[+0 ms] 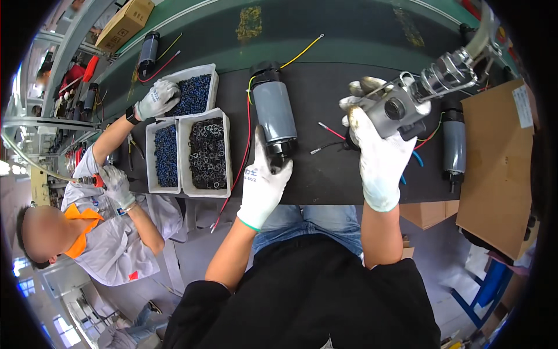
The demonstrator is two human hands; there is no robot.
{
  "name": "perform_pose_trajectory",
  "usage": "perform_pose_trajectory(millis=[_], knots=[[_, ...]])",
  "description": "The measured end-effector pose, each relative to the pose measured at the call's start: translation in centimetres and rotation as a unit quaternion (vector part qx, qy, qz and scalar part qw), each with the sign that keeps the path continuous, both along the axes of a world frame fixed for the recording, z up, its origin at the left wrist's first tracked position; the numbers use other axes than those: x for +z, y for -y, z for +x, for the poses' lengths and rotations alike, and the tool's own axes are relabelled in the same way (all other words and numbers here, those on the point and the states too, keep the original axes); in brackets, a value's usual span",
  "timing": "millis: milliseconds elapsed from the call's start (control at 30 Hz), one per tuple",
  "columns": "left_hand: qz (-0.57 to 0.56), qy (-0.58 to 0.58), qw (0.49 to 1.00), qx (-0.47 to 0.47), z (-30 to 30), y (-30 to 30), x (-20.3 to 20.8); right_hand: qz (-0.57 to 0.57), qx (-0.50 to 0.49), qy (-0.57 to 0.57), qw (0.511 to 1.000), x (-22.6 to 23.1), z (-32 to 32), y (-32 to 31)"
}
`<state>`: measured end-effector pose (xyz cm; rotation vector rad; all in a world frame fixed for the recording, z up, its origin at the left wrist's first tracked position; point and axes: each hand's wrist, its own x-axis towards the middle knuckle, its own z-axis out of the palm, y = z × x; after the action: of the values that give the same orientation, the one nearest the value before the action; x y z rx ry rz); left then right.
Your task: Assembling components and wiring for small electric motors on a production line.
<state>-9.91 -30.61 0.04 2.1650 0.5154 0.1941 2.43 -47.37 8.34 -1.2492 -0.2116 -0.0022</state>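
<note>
A grey cylindrical electric motor with black ends lies on the dark bench, a yellow and a red wire running from its far end. My left hand, in a white glove, grips its near end by the shaft, index finger stretched along the side and thumb across from it. My right hand, also gloved, is closed round a grey metal tool held above the bench. A shiny coiled part joins the tool to an arm at the upper right. Some right-hand fingers are hidden behind the tool.
White bins hold blue small parts and dark rings. At left, a co-worker's gloved hand reaches into the rear bin. Another motor lies right, beside a cardboard box. Blue-handled pliers lie partly behind my right hand.
</note>
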Motion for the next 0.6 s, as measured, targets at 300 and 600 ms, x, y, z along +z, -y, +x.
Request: perform_pose_trajectory(millis=[300, 600], knots=[[-0.189, -0.060, 0.980, 0.004, -1.9, -0.6, -0.4, 0.045, 0.018, -0.012, 0.999, -1.3, 0.3, -0.8], [0.116, -0.010, 0.993, 0.024, -4.2, -4.8, 6.0, 0.008, 0.028, -0.010, 1.000, -1.9, -1.0, -0.7]])
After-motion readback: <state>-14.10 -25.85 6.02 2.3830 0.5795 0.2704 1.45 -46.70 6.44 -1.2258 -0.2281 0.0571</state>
